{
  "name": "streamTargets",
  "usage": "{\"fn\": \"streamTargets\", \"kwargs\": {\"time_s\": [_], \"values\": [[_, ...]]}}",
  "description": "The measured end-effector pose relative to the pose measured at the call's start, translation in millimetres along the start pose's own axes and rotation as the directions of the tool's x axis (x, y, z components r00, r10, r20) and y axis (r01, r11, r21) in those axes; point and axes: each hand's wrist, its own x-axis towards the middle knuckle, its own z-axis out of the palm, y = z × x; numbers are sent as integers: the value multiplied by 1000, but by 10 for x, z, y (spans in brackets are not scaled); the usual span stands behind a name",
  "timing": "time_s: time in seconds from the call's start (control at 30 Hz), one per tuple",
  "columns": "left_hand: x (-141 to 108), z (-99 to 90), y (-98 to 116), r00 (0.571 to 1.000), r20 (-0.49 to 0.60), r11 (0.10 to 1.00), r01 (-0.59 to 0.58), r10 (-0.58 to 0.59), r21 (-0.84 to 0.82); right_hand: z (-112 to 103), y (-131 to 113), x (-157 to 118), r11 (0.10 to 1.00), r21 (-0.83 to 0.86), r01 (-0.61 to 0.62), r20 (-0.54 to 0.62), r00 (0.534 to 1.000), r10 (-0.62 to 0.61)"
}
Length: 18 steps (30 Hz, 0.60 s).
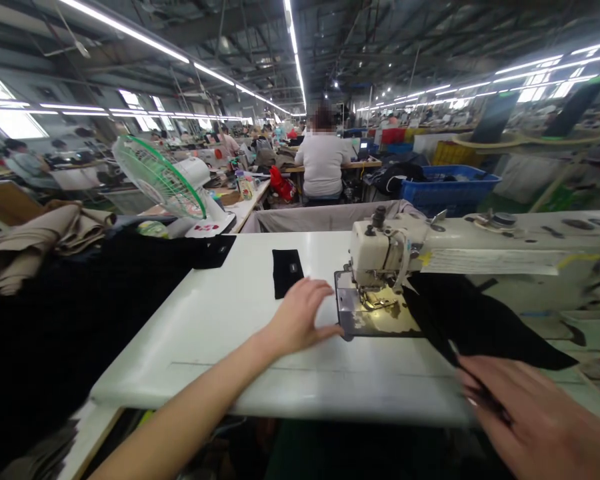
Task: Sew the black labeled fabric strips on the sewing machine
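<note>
My left hand [300, 317] is over the white sewing table with its thumb and fingers apart, holding nothing. Just beyond its fingers lies a small black fabric piece [286, 273] with a little label. To the hand's right stands the sewing machine [377, 250], with no cloth showing under its presser foot [379, 302]. My right hand [535, 413], blurred at the lower right, is closed on a slim dark tool [495, 403] with a metal tip; its exact kind is unclear. A larger black fabric piece [480, 320] lies by the machine, close to that tip.
Dark cloth [45, 320] is heaped along the left side, with another black piece [215, 252] on the table's far left corner. Behind are a green-rimmed fan [165, 177], a blue crate [450, 190] and a seated person [323, 163] facing away.
</note>
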Motion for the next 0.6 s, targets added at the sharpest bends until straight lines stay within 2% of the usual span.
{"fn": "streamTargets", "kwargs": {"time_s": [0.07, 0.1, 0.13, 0.2, 0.23, 0.27, 0.3, 0.33, 0.37, 0.4, 0.43, 0.47, 0.5, 0.53, 0.57, 0.6], "values": [[87, 46, 495, 977, 99, 966, -167, 189, -199, -7, -181, 81, 975, 115, 190, 73, 977, -200], [113, 81, 704, 940, 186, 936, -231, 285, -266, -14, -258, 126, 955, 173, 242, 101, 960, -262], [129, 120, 866, 916, 244, 918, -233, 318, -321, -22, -318, 163, 939, 231, 254, 118, 951, -286], [136, 182, 1035, 945, 268, 898, -54, 187, -436, -35, -364, 201, 922, 334, 195, 104, 965, -242], [134, 201, 1051, 965, 252, 848, 78, 67, -524, -33, -353, 198, 921, 373, 108, 82, 985, -149], [132, 211, 1034, 968, 237, 744, 215, -79, -632, -20, -325, 181, 912, 410, -16, 68, 998, -13], [131, 214, 1000, 942, 247, 577, 333, -226, -746, 9, -290, 155, 878, 453, -158, 70, 988, 141], [130, 215, 959, 888, 291, 355, 416, -355, -837, 53, -256, 122, 806, 511, -300, 107, 952, 286], [127, 219, 921, 818, 363, 120, 457, -447, -881, 115, -234, 86, 693, 578, -431, 187, 897, 402], [121, 228, 892, 745, 447, -87, 469, -495, -879, 190, -229, 51, 546, 647, -533, 310, 837, 450], [109, 246, 872, 685, 518, -244, 463, -512, -852, 275, -246, 18, 361, 700, -616, 453, 774, 443], [93, 272, 860, 642, 564, -346, 445, -520, -826, 363, -286, -11, 181, 699, -692, 599, 704, 381], [74, 305, 851, 615, 579, -397, 422, -535, -815, 449, -346, -36, 52, 662, -748, 698, 641, 319], [56, 340, 837, 600, 572, -412, 398, -559, -820, 527, -419, -57, -24, 624, -781, 756, 596, 271], [43, 374, 811, 596, 556, -406, 381, -579, -831, 593, -499, -75, -45, 596, -802, 785, 570, 244], [39, 399, 769, 598, 540, -391, 373, -592, -841, 646, -578, -91, -31, 585, -811, 791, 561, 246]]}}
